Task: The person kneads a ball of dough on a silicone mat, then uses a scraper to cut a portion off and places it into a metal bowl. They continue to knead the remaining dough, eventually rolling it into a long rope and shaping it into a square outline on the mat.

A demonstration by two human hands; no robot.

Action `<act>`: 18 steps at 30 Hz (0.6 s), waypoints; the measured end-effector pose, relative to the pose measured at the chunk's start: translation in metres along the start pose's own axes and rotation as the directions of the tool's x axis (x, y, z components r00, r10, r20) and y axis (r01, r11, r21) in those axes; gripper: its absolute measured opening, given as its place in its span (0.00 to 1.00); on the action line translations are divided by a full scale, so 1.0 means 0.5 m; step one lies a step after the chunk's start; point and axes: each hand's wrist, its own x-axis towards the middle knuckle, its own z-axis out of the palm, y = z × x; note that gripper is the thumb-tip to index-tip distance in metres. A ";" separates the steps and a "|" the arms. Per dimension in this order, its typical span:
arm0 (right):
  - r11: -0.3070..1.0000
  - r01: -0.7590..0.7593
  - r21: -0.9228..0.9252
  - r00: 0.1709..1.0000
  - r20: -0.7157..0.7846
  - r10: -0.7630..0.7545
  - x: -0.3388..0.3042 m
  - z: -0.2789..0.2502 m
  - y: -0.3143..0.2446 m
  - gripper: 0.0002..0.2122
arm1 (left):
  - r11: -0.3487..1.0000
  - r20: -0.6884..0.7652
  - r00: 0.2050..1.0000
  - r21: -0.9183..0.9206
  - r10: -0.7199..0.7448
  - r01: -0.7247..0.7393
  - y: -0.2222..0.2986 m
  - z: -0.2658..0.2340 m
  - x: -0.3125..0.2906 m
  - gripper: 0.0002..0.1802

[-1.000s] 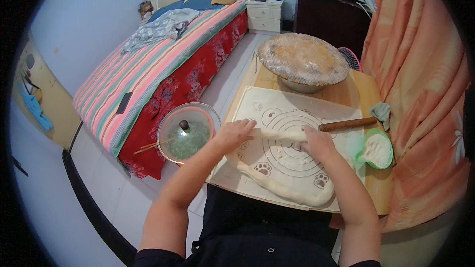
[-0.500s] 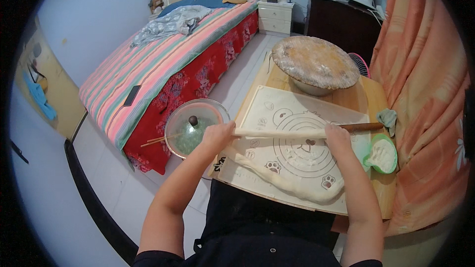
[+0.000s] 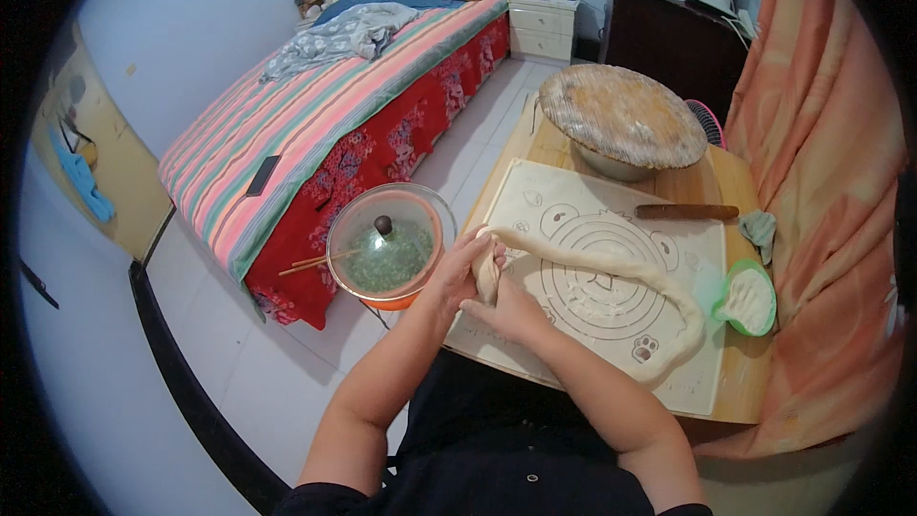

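A long pale dough rope (image 3: 611,263) runs from my hands across the white printed mat (image 3: 516,193), bends at the right and curls back toward the near edge. My left hand (image 3: 456,272) is closed round its end at the mat's left side. Close beside it, my right hand (image 3: 516,311) grips the short piece of dough that hangs down from the left hand; part of its fingers is hidden. Behind the rope, on the mat's far right, lies a wooden rolling pin (image 3: 686,212).
A bowl under a floury round woven lid (image 3: 626,117) stands at the table's back. At right are a green bowl of flour (image 3: 747,298) and a cloth (image 3: 758,232). Left of the table stands a glass-lidded pot of chopped greens (image 3: 390,253) with chopsticks, near the bed (image 3: 315,124).
My right hand has moved left from the mat's right side to my left hand. The rope, stretched straight between them before, now lies in a curve on the mat.
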 end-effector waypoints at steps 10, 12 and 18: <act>0.886 -0.336 0.320 0.916 0.328 0.228 -0.011 0.001 0.054 0.25 | 0.996 -0.286 0.957 -0.085 -0.047 0.023 -0.026 0.015 0.055 0.05; 0.958 -0.268 0.100 0.940 0.243 0.238 -0.041 -0.032 0.021 0.22 | 0.996 -0.315 0.949 -0.084 -0.027 0.000 -0.021 0.013 0.078 0.06; 0.858 0.040 -0.512 0.998 -0.022 -0.060 -0.203 -0.096 0.073 0.18 | 0.897 -0.244 0.937 0.422 0.251 -0.131 0.002 -0.032 0.114 0.16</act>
